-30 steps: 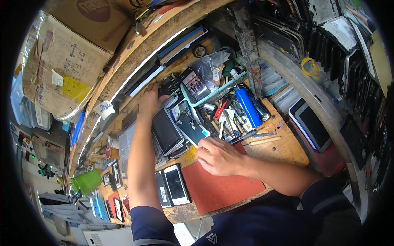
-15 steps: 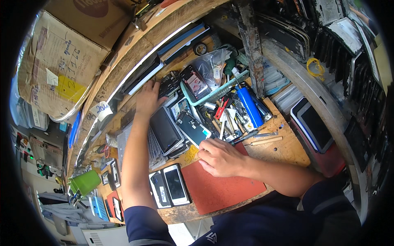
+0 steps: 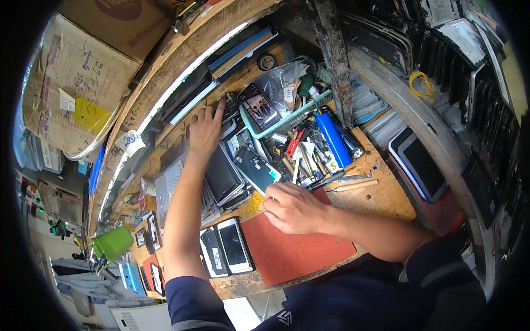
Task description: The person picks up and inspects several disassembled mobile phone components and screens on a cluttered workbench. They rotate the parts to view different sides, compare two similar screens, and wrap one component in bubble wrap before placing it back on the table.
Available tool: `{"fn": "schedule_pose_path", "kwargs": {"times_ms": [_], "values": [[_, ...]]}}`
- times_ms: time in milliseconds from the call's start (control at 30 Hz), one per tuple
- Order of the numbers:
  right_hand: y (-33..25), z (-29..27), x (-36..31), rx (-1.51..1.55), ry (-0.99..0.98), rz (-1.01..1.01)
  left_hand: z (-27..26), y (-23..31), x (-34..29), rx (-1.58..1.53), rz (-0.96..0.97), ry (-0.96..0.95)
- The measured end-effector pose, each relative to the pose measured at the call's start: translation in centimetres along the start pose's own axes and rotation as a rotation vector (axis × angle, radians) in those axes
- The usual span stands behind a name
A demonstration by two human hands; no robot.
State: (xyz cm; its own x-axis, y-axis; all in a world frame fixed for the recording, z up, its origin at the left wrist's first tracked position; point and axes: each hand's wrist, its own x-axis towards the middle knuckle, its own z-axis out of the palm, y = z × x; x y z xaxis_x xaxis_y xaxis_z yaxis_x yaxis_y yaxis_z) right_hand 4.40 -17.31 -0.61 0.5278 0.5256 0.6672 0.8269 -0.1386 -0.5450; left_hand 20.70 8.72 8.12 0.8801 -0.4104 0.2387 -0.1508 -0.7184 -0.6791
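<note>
My left hand (image 3: pixel 205 131) reaches to the back of the bench with its fingers stretched out. Its fingertips are at a pile of dark phone parts (image 3: pixel 230 105), and whether they touch is hard to see. My right hand (image 3: pixel 293 208) is curled above the red mat (image 3: pixel 301 248), next to the lower end of a dark phone screen panel (image 3: pixel 255 166). Whatever its fingers may hold is hidden. A stack of dark phones or tablets (image 3: pixel 222 179) lies between my arms. Left of the mat, a white phone (image 3: pixel 234 246) rests in an open dark case.
Behind my right hand, a teal basket (image 3: pixel 270 130) holds a phone and a clear bag. A blue cylinder (image 3: pixel 333 140), red-handled pliers (image 3: pixel 295 141) and several tools crowd beside it. A wooden post (image 3: pixel 334 66) rises at the back. Left stands a green bin (image 3: pixel 113 244).
My left hand has shifted slightly right toward the dark parts, and its fingers now point farther back. The right hand has stayed almost still. The whole view has moved a little.
</note>
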Motion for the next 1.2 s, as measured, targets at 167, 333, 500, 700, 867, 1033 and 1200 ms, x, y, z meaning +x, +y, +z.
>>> {"fn": "schedule_pose_path", "kwargs": {"times_ms": [167,333,500,700,867,1033,1200], "values": [[0.2,0.2,-0.1,0.008,0.033,-0.011,0.2,0.3,0.4,-0.05,-0.1,-0.022],[0.0,0.2,-0.2,-0.008,0.021,-0.017,1.5,0.3,0.6,-0.014,-0.109,0.048],[-0.1,0.2,-0.2,-0.02,0.0,-0.018,3.5,0.6,1.5,0.083,-0.115,0.148],[-0.1,0.2,-0.3,-0.021,0.015,-0.04,3.7,0.3,0.3,-0.125,-0.142,0.203],[-0.5,0.0,-0.2,-0.02,0.056,-0.058,1.5,1.0,-2.5,-0.18,-0.155,0.287],[-0.7,0.1,-0.1,0.031,0.205,0.055,-1.9,2.5,-3.9,-0.229,-0.116,0.36],[2.0,-2.5,2.0,0.533,0.619,0.568,-6.7,3.7,-4.5,-0.276,-0.032,0.568]]}}
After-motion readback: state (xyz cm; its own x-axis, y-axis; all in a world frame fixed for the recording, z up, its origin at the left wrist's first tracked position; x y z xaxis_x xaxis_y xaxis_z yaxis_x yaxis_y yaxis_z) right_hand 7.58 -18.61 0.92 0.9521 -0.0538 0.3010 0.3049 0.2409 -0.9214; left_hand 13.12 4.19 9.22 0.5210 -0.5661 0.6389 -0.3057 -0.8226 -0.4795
